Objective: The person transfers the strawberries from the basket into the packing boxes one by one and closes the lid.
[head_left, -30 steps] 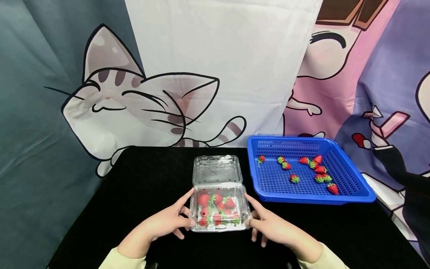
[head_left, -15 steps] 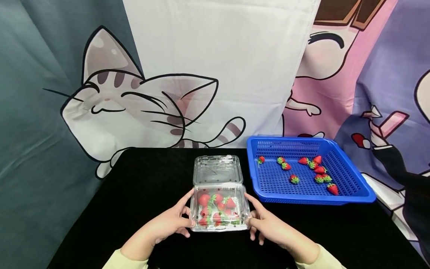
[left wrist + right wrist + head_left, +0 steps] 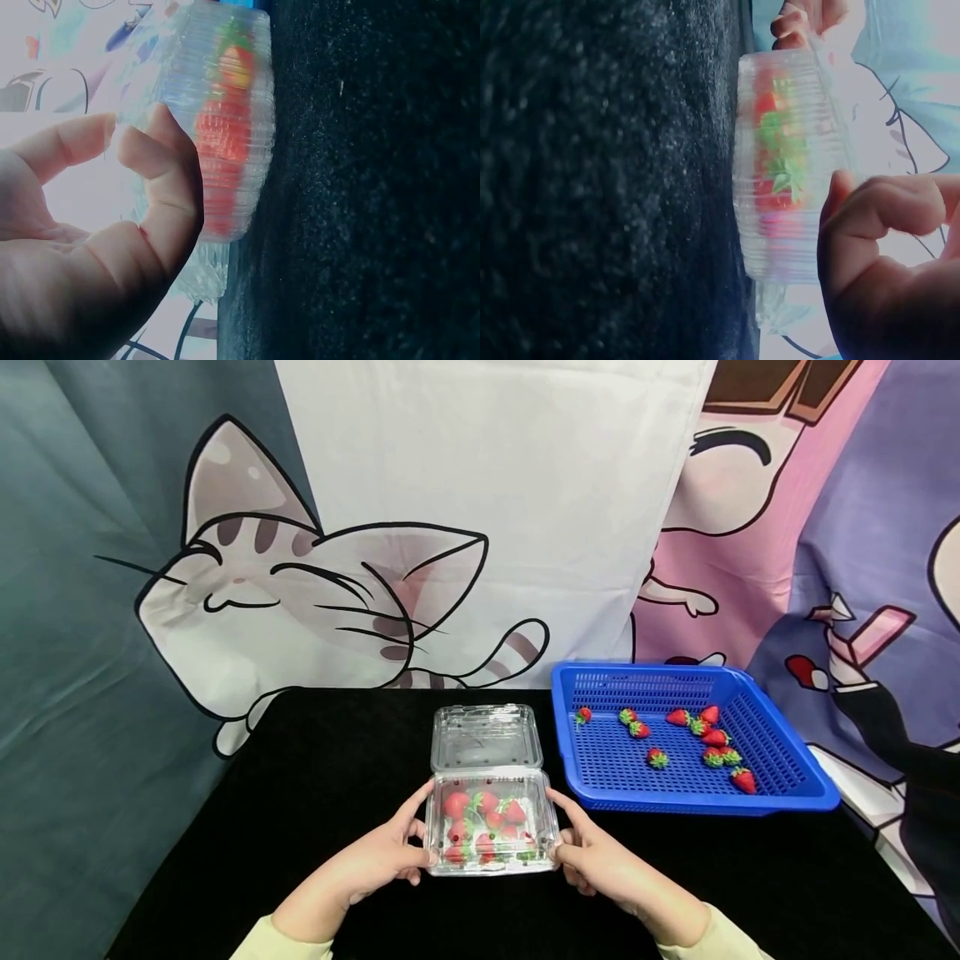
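A clear plastic clamshell box [image 3: 491, 865] sits on the black cloth with its lid [image 3: 487, 739] folded back behind it. Several red strawberries [image 3: 485, 846] with green tops lie inside, seen through the ribbed wall in both wrist views. My left hand [image 3: 378, 860] holds the box's left side, thumb by the near corner and index finger reaching along the edge. On the opposite side my right hand [image 3: 607, 860] holds it the same way. Curled fingers of the left hand [image 3: 135, 225] and right hand [image 3: 885, 247] show beside the box wall in their own wrist views.
To the right stands a blue perforated plastic basket [image 3: 712, 804] with several loose strawberries [image 3: 657, 758] in it. Black cloth [image 3: 300, 777] covers the table. A printed cartoon curtain [image 3: 480, 485] hangs behind it.
The lower fingers of both hands have drawn in closer under the hands. The box, its lid and the basket stay in place.
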Motion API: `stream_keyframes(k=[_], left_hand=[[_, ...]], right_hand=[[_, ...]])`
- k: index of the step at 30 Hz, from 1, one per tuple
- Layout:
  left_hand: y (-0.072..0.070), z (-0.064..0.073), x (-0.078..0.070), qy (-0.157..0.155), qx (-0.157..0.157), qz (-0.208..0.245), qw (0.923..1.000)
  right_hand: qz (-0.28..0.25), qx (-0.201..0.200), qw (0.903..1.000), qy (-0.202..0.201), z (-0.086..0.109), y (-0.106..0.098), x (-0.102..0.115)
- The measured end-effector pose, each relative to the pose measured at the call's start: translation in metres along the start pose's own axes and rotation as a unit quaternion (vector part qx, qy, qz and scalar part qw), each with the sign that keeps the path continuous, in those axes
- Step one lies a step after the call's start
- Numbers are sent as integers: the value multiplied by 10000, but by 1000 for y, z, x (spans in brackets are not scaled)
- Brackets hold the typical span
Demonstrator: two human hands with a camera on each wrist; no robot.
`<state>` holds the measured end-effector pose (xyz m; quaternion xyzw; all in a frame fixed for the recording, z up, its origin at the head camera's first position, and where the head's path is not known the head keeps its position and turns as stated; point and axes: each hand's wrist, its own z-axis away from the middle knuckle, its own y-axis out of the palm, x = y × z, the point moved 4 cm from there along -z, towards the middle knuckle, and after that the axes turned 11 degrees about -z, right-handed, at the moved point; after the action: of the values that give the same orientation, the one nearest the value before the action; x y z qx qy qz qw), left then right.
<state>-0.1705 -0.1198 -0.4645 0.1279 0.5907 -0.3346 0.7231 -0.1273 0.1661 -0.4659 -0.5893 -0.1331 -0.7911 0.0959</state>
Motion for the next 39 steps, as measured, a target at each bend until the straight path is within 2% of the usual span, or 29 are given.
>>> stream_keyframes(k=[9, 24, 28, 33, 39], left_hand=[[3, 0, 0, 53, -104, -157, 9998], [2, 2, -2, 29, -47, -128, 9999], [0, 2, -1, 28, -51, -211, 9998], [-2, 1, 0, -12, -145, -520, 9985], [-2, 3, -7, -64, -443, -696, 9966]], right_hand=[[-469, 104, 9988, 28, -1, -1, -2], [-684, 208, 9974, -34, -2, -2, -2], [-426, 214, 9989, -44, -2, -2, 1], [277, 4, 9996, -105, -2, -2, 4], [1282, -402, 9904, -329, 0, -5, 10]])
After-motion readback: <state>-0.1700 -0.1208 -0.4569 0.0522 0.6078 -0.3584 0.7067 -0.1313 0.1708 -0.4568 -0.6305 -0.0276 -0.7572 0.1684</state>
